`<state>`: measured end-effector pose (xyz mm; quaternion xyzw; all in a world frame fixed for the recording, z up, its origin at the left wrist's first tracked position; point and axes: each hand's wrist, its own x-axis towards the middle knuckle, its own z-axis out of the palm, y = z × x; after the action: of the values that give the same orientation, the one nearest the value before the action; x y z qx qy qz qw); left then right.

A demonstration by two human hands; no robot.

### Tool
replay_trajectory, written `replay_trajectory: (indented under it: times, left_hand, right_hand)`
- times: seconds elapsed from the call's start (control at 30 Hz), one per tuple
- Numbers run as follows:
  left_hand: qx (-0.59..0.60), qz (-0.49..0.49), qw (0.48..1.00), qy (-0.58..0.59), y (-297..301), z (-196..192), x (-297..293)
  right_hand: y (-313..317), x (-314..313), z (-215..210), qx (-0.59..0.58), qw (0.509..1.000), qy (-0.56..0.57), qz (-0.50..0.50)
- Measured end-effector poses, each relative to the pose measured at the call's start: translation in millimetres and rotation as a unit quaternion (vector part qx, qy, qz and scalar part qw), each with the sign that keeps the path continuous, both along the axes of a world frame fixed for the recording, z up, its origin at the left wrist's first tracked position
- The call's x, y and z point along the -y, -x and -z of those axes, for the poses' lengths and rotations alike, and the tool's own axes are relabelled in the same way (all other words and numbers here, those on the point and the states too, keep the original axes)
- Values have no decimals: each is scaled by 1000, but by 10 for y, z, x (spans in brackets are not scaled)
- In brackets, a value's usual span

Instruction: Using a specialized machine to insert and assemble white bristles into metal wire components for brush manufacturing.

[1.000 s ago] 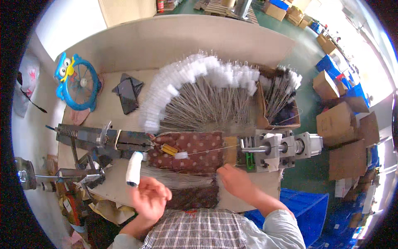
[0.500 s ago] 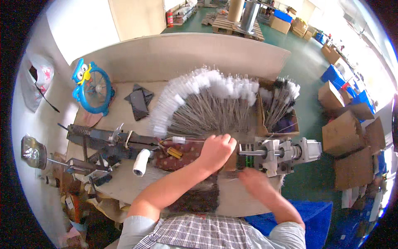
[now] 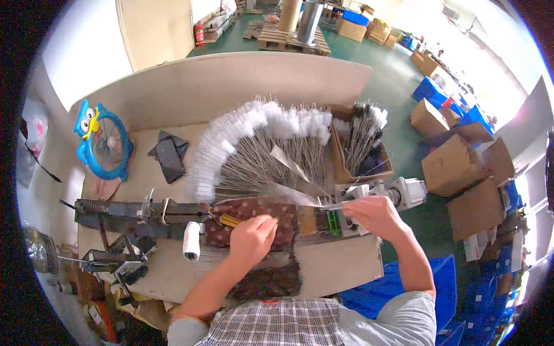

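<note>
Far to the left of the dotted brown cloth (image 3: 285,222), I see a round blue fan (image 3: 107,141) with a bird's head, which stands on the pale tabletop (image 3: 340,265). Nearer to the cloth, behind its left side, a dark phone (image 3: 169,163) lies upon a dark scrap (image 3: 182,145). One long metal rail (image 3: 109,214) comes from the left up to the edge of the cloth, and a white roll (image 3: 191,240) is just beside this same edge. On the cloth itself there is a small yellow piece (image 3: 229,220).

The person's left hand (image 3: 253,237) is over the cloth, close to the yellow piece. Its fingers are drawn together; whether they pinch a thin wire, I cannot tell. Behind the cloth, many wire brushes (image 3: 277,155) with white bristles lie spread like a fan. A pale blurred strip (image 3: 295,195) passes above the back edge of the cloth toward the right; I cannot tell what it is.

Right of the cloth are a green piece (image 3: 333,222) and, farther behind, a carton (image 3: 339,157) with more brushes. The right hand (image 3: 376,218) is also to the right of the cloth, before a grey metal machine (image 3: 411,192). Its fingers are gathered near the end of the strip, but I cannot tell what they pinch. Beyond, well apart from the cloth, are a blue crate (image 3: 441,279) and cardboard boxes (image 3: 456,167).
</note>
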<state>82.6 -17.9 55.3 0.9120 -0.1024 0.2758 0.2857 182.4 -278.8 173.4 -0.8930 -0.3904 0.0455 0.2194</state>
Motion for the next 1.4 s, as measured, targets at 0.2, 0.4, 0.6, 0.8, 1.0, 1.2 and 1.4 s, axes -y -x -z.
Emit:
replay_trajectory:
  times: [0.2,0.4,0.6,0.8,1.0,1.2,1.4]
  left_hand:
    - [-45,-38,994,89,328,-79,23]
    - [-130,-165,965,160,742,-114,-135]
    - [-180,-193,948,179,830,-143,-70]
    - [-201,-227,933,193,907,-74,-75]
    - [-227,-209,880,361,887,19,-197]
    - [-207,-203,762,578,975,-88,-448]
    - [-158,-144,560,800,722,-358,-555]
  right_hand:
    - [-420,-570,454,20,999,-12,36]
    - [-368,-650,74,-208,975,-11,-79]
    - [-517,-681,430,15,996,87,1]
    - [-450,-652,254,-131,986,18,-100]
    - [-147,-1488,490,-70,961,-133,-230]
    - [154,-2122,725,-14,973,-176,-149]
    - [246,-2317,772,76,987,-94,-103]
